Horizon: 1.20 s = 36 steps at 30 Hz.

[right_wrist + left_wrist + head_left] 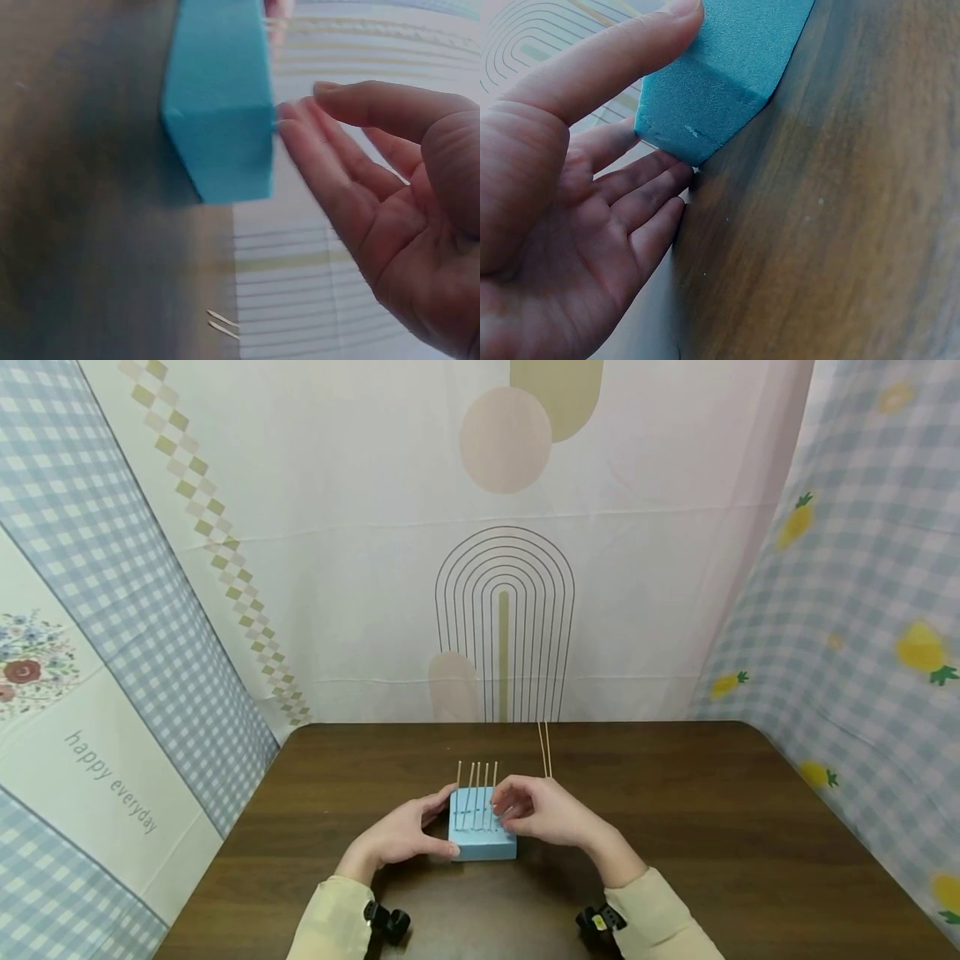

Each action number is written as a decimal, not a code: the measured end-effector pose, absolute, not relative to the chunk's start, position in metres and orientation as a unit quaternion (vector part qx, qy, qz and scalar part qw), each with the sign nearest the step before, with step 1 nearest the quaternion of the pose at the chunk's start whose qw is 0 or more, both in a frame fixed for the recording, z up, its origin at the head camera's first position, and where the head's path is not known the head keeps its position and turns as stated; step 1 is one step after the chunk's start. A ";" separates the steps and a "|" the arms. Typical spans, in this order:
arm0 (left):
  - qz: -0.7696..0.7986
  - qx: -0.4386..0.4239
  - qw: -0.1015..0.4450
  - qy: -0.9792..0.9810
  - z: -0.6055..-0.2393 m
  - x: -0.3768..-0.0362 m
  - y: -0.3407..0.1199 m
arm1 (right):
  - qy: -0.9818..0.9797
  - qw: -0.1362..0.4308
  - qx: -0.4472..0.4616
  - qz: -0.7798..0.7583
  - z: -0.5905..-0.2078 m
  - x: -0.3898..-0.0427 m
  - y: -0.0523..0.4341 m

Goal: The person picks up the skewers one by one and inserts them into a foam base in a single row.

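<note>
At lower centre of the head view, five sticks stood in the blue foam block; two loose sticks remained. The left hand steadied the block, fingers relaxed; the right hand touched the standing sticks, grip unclear.

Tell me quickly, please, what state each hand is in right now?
Left hand: open, straight fingers and thumb steadying the blue foam block.
Right hand: open, relaxed fingers at the block's edge beside the upright sticks, gripping nothing.
</note>
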<state>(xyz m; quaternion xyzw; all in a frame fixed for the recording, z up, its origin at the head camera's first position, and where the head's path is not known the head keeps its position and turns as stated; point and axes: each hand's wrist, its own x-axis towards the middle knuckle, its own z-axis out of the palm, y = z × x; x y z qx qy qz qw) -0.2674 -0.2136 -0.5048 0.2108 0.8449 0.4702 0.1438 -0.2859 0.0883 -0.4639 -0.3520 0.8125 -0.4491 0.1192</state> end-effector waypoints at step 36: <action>0.474 0.212 0.148 0.841 -0.508 -0.269 -0.216 | 0.779 0.068 0.020 -0.623 -0.502 -0.378 0.138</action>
